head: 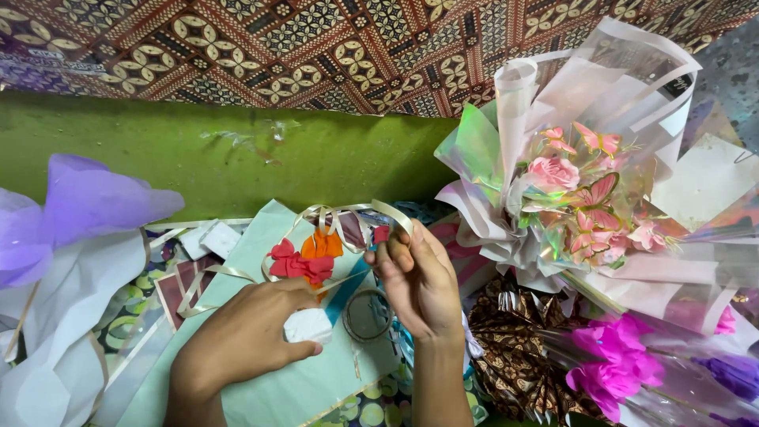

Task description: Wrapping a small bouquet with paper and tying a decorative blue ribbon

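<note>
My left hand (245, 336) presses down on a small white wrapped bundle (308, 325) lying on a pale green paper sheet (292, 387). Red and orange paper flowers (304, 257) stick out just beyond its fingers. My right hand (415, 281) pinches a cream ribbon (348, 212) that loops up over the flowers and trails left across the sheet. A tape roll (365, 316) lies on the sheet between my two hands.
A finished bouquet (581, 198) of pink roses and butterflies in iridescent wrap stands at right, with magenta flowers (617, 364) and a brown patterned wrap (514, 356) below it. Purple and white wrapping paper (71, 237) lies at left. A green wall (237, 158) and batik cloth (316, 39) are behind.
</note>
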